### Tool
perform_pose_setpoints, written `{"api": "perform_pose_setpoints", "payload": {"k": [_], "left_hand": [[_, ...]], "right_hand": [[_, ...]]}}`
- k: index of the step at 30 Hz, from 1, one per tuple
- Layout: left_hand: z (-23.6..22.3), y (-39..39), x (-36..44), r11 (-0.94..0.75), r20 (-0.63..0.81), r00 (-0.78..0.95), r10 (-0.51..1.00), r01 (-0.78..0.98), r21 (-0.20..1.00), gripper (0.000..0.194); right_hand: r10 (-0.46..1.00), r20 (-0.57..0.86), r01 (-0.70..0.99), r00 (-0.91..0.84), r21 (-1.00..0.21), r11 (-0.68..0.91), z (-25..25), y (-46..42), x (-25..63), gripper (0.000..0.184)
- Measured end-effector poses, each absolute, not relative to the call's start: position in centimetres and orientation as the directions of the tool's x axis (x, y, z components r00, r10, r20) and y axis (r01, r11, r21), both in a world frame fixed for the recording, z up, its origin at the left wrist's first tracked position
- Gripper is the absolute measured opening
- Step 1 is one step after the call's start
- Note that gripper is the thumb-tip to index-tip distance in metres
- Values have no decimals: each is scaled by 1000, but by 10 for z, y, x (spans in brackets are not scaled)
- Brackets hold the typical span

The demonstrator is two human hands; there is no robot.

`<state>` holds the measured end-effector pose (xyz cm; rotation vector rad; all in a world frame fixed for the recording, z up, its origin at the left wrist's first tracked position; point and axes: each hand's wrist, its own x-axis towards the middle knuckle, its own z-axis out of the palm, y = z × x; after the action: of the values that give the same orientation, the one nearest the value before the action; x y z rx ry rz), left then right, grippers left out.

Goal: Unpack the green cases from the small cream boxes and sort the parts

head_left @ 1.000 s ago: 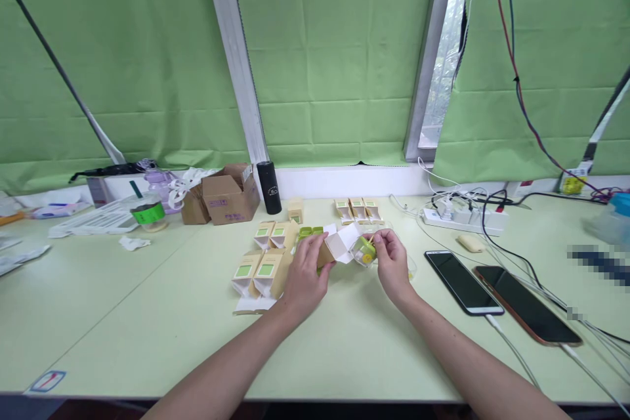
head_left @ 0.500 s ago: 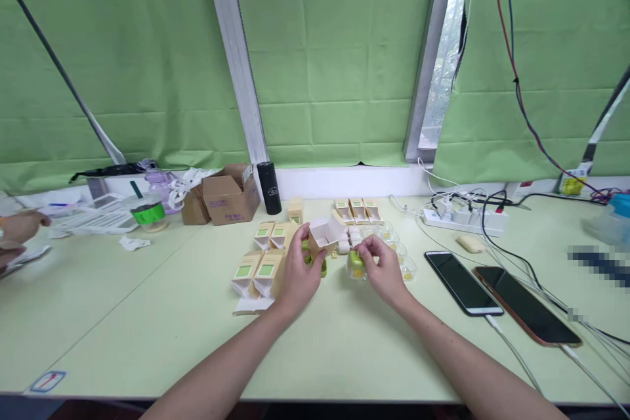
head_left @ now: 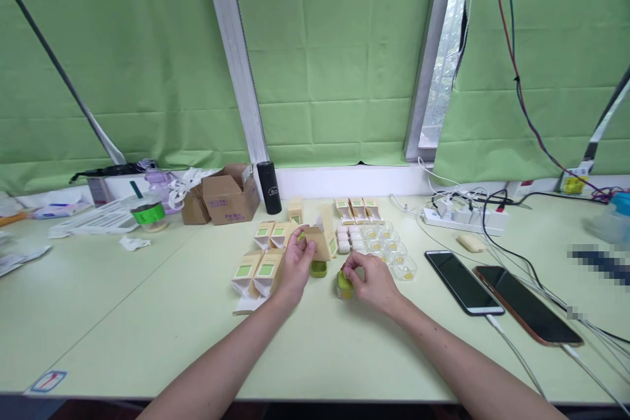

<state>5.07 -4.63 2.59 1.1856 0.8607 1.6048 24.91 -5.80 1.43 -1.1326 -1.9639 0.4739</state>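
My left hand (head_left: 296,267) is closed on a small tan cardboard box (head_left: 319,244) with raised flaps, tilted above the table. My right hand (head_left: 370,279) pinches a small clear container with a green lid (head_left: 345,282), low at the table surface. Between the hands lies a green lid (head_left: 319,269), partly covered by the box. Beyond them are white-pink blocks (head_left: 343,246) in rows and several clear plastic cups (head_left: 404,268) with yellow marks. Left of my left hand stand several open tan boxes (head_left: 266,270) with green labels.
More small boxes (head_left: 358,210) stand at the back, near a black cylinder (head_left: 268,188) and a brown carton (head_left: 231,195). Two phones (head_left: 462,282) with cables lie at the right, before a power strip (head_left: 465,220). A cup with a green band (head_left: 149,213) stands at the left.
My right hand has brought the green-lidded container away from the box, down and toward me. My left hand has turned the box. Another person's hand showed at the far left, then left view.
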Motion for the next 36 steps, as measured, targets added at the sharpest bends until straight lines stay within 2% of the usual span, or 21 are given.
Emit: {"api": "perform_pose_setpoints", "payload": {"k": [3, 7, 13, 30, 36], "left_hand": [[22, -45, 50, -274, 261, -86, 962, -344, 898, 66], [22, -45, 50, -236, 245, -33, 969, -418, 877, 54], [22, -46, 49, -229, 252, -3, 968, -425, 876, 40], [23, -51, 59, -164, 212, 80, 974, -402, 901, 53], [22, -51, 60, -267, 292, 54, 955, -275, 924, 55]], "right_hand": [[836, 481, 497, -264, -675, 545, 14, -58, 249, 9], [838, 489, 395, -242, -739, 546, 18, -57, 250, 7], [854, 486, 288, -187, -804, 521, 24, -56, 250, 17], [884, 398, -102, -244, -917, 385, 32, -63, 240, 38], [916, 338, -164, -217, -937, 307, 32, -60, 239, 49]]}}
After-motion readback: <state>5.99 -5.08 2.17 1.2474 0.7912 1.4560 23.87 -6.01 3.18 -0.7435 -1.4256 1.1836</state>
